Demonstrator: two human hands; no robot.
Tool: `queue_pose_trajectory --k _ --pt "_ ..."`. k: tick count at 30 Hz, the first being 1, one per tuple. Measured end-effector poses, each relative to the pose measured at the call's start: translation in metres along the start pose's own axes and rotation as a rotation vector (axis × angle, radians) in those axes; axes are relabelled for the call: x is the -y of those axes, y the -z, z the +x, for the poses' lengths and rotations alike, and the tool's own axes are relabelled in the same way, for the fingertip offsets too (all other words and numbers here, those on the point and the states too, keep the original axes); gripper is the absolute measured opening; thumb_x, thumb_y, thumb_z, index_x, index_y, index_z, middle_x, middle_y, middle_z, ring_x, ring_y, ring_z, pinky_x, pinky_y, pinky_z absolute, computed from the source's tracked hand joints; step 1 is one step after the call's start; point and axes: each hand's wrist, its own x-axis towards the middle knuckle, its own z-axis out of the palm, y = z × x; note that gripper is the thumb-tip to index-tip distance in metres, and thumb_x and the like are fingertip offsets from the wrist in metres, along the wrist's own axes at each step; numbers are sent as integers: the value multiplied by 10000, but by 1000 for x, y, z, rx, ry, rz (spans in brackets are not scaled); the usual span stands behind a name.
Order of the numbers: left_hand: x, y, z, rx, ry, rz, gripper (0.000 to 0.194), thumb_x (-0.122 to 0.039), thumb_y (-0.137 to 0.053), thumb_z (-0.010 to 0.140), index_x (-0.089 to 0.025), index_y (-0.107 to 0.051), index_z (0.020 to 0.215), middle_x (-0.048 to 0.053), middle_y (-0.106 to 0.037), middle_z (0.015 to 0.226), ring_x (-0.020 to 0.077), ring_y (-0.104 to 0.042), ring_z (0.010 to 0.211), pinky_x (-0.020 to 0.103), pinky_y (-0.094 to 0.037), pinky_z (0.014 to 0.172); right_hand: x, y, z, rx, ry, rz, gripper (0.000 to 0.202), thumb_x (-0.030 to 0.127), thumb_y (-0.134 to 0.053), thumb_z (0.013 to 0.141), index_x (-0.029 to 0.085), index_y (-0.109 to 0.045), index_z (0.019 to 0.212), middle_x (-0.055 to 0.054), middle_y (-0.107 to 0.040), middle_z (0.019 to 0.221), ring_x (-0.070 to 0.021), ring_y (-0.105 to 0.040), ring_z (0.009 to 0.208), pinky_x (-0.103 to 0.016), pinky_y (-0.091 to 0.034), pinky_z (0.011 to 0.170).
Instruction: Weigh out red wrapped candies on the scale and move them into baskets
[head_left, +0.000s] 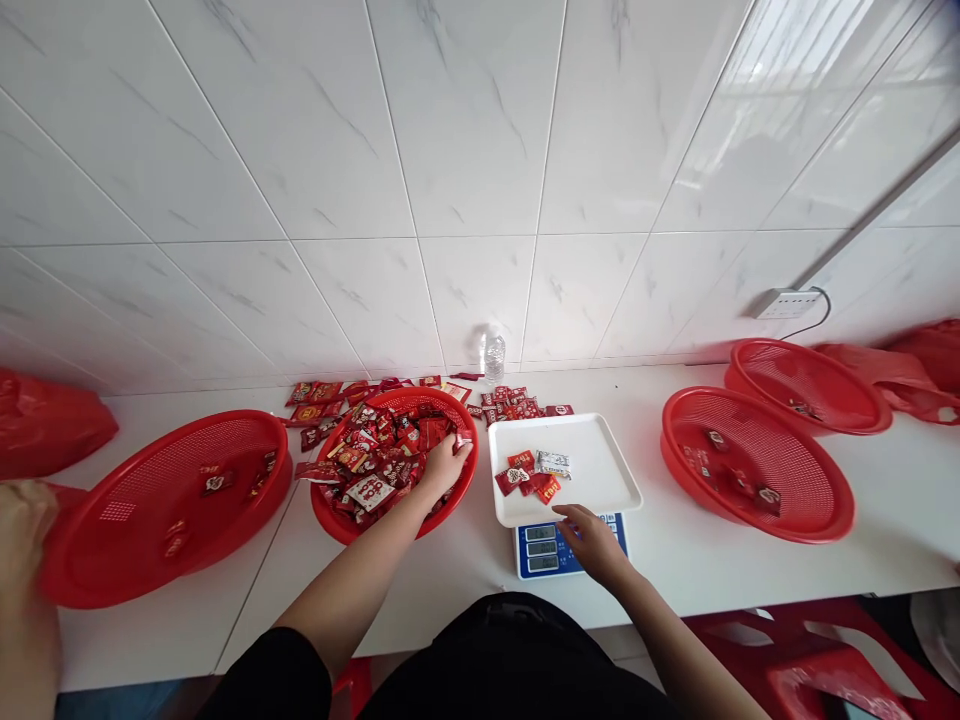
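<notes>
My left hand (444, 466) is at the right side of a red basket (327, 508) full of small red packets (371, 490). Its fingers are closed on a small pinkish packet (463, 439). My right hand (589, 538) is over the front edge of a white tray (600, 450), its fingers apart and holding nothing. Several red packets (525, 476) and one silver-white packet (553, 463) lie on the tray. The tray sits on a scale (548, 551) with a blue panel, partly covered by my right hand.
Loose packets (517, 404) lie behind the basket and tray, near a clear bottle (494, 356). Another red basket (247, 440) stands left, beside another person's hand (22, 530). Two red baskets (817, 500) (847, 380) stand right. A socket strip (786, 303) is on the wall.
</notes>
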Motion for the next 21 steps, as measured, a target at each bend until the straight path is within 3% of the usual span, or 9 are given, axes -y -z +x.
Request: queue_pose_trajectory --k 5,6,8,11,15,17,21 --pt "-24 -52 -33 389 -22 -238 354 -385 -638 729 -211 -559 1027 46 -642 855 161 -584 643 266 -451 583 0 3 3 9 7 -23 351 302 -400 861 236 -597 1143 -60 -611 1155 -203 -619 947 -337 -487 815" --pt "-23 -61 -38 394 -36 -238 396 -371 -656 714 -214 -555 1063 50 -641 881 170 -591 684 279 -465 622 -1 4 4 5 6 -35 354 303 -397 863 242 -592 1152 -60 -601 1173 -206 -611 973 -338 -488 821" --pt "-19 -71 -45 292 -97 -191 462 -335 -692 679 -223 -556 1106 71 -617 998 211 -591 850 321 -466 762 -4 6 8 -45 6 -85 364 302 -406 864 254 -574 1183 -62 -562 1234 -218 -561 1079 -351 -472 871" --pt "-12 -77 -46 155 -160 -67 594 -324 -745 606 -247 -546 1160 92 -521 1191 293 -499 1097 378 -387 931 -9 11 22 -126 8 -204 442 318 -450 858 275 -467 1297 -63 -405 1396 -241 -361 1287 -397 -402 976" --pt "-12 -87 -41 264 -132 48 912 -306 -817 470 -264 -440 1299 117 -422 1305 342 -452 1163 391 -362 956 -11 16 52 -21 2 -314 635 385 -544 814 293 -306 1395 -50 -176 1511 -269 -67 1391 -463 -287 1051" --pt "-15 -95 -38 304 -139 80 949 -234 -807 467 -259 -411 1330 127 -380 1347 338 -451 1173 375 -364 959 -10 15 63 56 15 -326 673 372 -576 791 279 -302 1399 -67 -186 1507 -272 -82 1389 -454 -285 1051" --pt "-20 -102 -31 305 -138 -54 864 -170 -738 551 -276 -403 1341 106 -380 1356 299 -478 1152 370 -374 963 -9 9 70 81 48 -329 587 267 -537 813 270 -359 1372 -74 -290 1465 -252 -274 1334 -391 -340 1023"
